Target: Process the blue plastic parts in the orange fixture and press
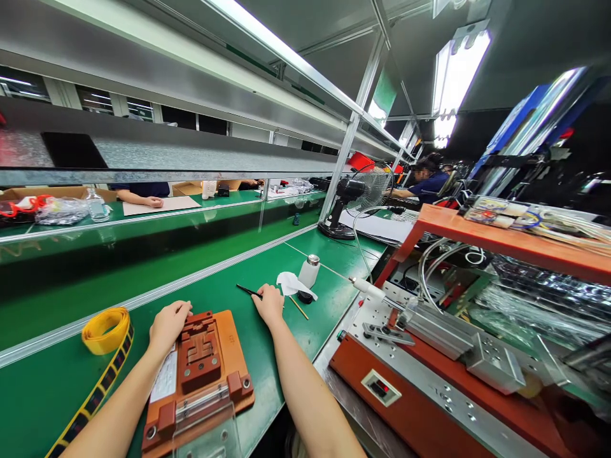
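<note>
My left hand (170, 323) rests at the upper left edge of an orange-brown fixture (233, 343), its fingers curled together; whatever they hold, if anything, is hidden. A darker red-brown block (200, 353) with cut-out slots is mounted on the fixture, and a hinged clear cover (207, 432) lies folded back toward me. Farther right, my right hand (270, 304) is closed over one end of slim black tweezers (247, 290) at the green bench top. Beside that hand are a wooden stick (299, 308), a white wipe (289, 284) and a white bottle with a metal cap (309, 272).
At left, a yellow-edged component tape (107, 331) trails toward me. An orange machine (363, 375) with a metal cylinder (436, 327) borders the bench on the right. A black fan (346, 200) stands behind. Across the divider, a person's arm (140, 198) rests on cardboard; another person (427, 181) sits farther back.
</note>
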Demonstrator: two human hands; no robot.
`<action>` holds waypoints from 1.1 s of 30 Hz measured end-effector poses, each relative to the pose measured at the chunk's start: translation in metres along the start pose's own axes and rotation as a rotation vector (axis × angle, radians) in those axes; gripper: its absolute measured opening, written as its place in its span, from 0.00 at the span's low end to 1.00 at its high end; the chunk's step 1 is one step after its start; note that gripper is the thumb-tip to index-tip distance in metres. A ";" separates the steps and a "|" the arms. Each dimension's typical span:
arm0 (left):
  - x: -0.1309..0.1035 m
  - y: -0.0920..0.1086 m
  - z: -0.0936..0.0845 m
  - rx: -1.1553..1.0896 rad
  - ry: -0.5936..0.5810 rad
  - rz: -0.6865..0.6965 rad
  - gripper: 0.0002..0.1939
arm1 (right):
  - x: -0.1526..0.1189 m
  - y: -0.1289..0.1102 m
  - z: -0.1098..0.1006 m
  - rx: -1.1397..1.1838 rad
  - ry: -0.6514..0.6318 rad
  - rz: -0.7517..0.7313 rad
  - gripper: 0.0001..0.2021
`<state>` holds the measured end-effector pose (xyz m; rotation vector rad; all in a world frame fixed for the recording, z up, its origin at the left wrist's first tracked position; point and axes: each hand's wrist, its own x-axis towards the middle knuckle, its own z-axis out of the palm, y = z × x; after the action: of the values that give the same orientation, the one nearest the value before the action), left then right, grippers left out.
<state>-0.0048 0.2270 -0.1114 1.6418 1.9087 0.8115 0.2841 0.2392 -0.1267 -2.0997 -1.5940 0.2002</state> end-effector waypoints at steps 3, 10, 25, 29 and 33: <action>-0.001 0.001 -0.001 -0.003 -0.006 -0.002 0.18 | 0.001 0.001 0.001 0.003 0.000 -0.001 0.07; 0.000 0.000 0.000 -0.007 0.002 -0.002 0.18 | 0.000 0.000 0.001 0.010 0.003 0.004 0.07; -0.002 0.000 -0.002 0.001 -0.017 -0.038 0.17 | -0.001 -0.002 -0.002 0.005 -0.036 0.004 0.08; -0.003 0.003 -0.005 0.011 -0.038 -0.059 0.18 | -0.003 -0.003 -0.004 0.000 -0.036 0.009 0.08; -0.001 0.001 -0.008 0.030 -0.068 -0.085 0.19 | -0.005 -0.006 -0.006 -0.017 -0.035 0.020 0.09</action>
<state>-0.0093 0.2253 -0.1050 1.5736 1.9382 0.6872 0.2795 0.2336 -0.1195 -2.1370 -1.6007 0.2326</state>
